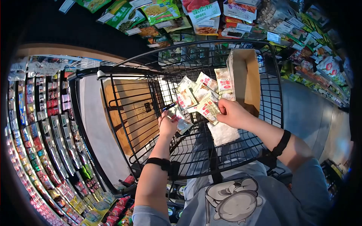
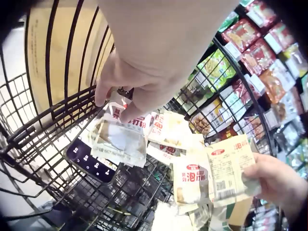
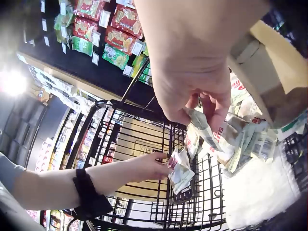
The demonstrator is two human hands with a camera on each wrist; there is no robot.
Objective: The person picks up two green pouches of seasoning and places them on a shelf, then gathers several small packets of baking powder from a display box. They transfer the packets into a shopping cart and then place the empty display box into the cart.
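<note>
In the head view my left hand (image 1: 167,125) pinches a small clear-and-white food packet (image 1: 182,123) by its edge, at the left side of the black wire shopping cart (image 1: 196,160). My right hand (image 1: 234,114) grips a cream packet with red print (image 1: 208,108) between thumb and fingers, over a loose pile of similar packets (image 1: 206,82). The left wrist view shows the packet (image 2: 120,137) hanging from my left fingers above a dark panel with white icons (image 2: 89,161). Below my right hand lies a plain white packet (image 1: 223,134).
An open cardboard box (image 1: 244,81) stands at the cart's right end. Beyond the cart's left side is a brown board (image 1: 130,113). Shelves of bagged snacks (image 1: 203,17) run along the far side, and more shelves (image 1: 45,143) stand at the left.
</note>
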